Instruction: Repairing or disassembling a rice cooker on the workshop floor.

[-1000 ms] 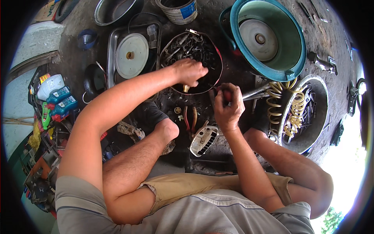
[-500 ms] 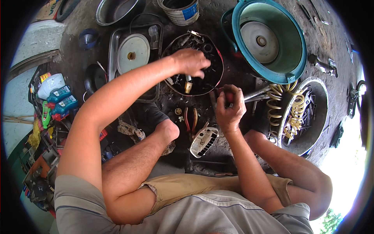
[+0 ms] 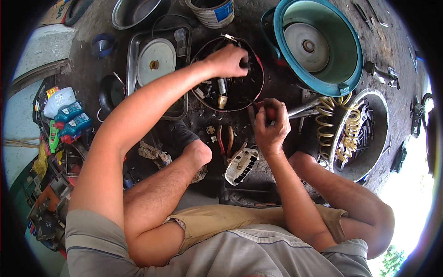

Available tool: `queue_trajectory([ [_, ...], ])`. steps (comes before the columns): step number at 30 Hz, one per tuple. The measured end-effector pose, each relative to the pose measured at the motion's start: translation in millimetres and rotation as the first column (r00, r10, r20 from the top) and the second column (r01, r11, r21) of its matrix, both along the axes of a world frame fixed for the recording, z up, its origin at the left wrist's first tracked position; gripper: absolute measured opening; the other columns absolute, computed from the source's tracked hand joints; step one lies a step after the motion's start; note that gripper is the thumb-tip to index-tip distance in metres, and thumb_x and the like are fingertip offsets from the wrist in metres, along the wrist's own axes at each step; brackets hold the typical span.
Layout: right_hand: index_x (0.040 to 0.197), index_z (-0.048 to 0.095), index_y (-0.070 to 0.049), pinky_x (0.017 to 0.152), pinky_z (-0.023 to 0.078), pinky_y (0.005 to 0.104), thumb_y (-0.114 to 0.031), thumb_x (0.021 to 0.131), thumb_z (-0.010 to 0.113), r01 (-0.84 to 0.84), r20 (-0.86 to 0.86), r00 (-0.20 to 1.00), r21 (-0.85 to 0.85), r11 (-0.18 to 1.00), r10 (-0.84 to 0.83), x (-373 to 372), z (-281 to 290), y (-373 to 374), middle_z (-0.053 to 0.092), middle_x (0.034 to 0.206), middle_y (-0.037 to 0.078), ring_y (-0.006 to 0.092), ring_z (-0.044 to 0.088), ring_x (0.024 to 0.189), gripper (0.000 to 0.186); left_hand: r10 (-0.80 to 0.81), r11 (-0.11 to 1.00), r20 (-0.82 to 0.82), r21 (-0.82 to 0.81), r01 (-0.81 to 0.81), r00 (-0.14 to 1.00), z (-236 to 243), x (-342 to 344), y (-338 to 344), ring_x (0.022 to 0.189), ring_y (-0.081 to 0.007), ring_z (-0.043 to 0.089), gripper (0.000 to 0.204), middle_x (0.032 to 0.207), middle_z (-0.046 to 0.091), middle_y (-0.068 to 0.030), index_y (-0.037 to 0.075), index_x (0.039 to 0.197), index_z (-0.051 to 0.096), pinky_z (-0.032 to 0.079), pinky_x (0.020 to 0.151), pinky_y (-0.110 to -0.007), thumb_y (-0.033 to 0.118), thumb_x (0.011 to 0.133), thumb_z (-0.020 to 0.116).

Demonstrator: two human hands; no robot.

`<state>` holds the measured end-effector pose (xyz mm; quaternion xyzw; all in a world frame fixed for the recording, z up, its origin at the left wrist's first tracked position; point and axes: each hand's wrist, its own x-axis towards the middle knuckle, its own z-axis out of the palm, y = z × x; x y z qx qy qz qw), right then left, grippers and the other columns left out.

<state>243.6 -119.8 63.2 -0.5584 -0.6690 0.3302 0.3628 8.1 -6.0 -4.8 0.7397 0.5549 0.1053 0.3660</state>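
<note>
My left hand [image 3: 227,62] reaches into a round, red-rimmed basin [image 3: 263,76] of dark, greasy metal parts. Its fingers are curled together among the parts, and what they grip, if anything, is hidden. Just below that hand a brass-ended metal cylinder [image 3: 222,99] lies in the basin. To the right of the basin's near edge, my right hand [image 3: 273,128] is closed around a red-handled screwdriver [image 3: 271,113], its thin dark shaft pointing toward the basin. Between my legs lie red-handled pliers [image 3: 226,141] and a pale, finned metal cover [image 3: 242,167].
A large green tub [image 3: 359,60] stands at the far right. Nearer is a pale basin [image 3: 385,120] with a coiled yellow hose [image 3: 348,134] and loose tools. A metal tray [image 3: 131,69] holds a round plate at left; bottles [image 3: 74,120] stand further left.
My left hand has moved slightly up within the basin, and its fingers have curled in from a looser spread. More of the metal cylinder shows. My right hand stays nearly still.
</note>
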Motion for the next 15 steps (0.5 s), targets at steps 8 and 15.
queue_trajectory([
  [8,0.108,0.066,-0.004,0.069,0.055,0.0339,0.002,0.088,0.072,0.003,0.005,1.0,0.035,0.999,-0.003,2.0,-3.3,1.6,0.066,0.093,0.01,0.0243,0.065,0.072,0.022,-0.093,0.985,0.017,0.144,0.09,0.995,0.3,-21.9,12.0,0.09,-0.0364,0.074,0.028,0.094,0.077,-0.0154,0.007,0.108,0.075,0.059,0.082,-0.045,0.026,0.088,0.08],
  [15,0.114,0.066,-0.002,0.08,0.058,0.0353,-0.001,0.094,0.073,0.139,-0.045,0.989,-0.012,0.99,-0.14,9.0,-5.7,12.6,0.071,0.1,0.013,0.0237,0.072,0.084,0.021,-0.516,0.856,-0.141,-0.114,0.504,0.845,18.6,-19.7,-38.7,0.091,-0.0366,0.074,0.015,0.089,0.076,-0.012,0.017,0.105,0.076,0.06,0.078,-0.05,0.024,0.092,0.073],
])
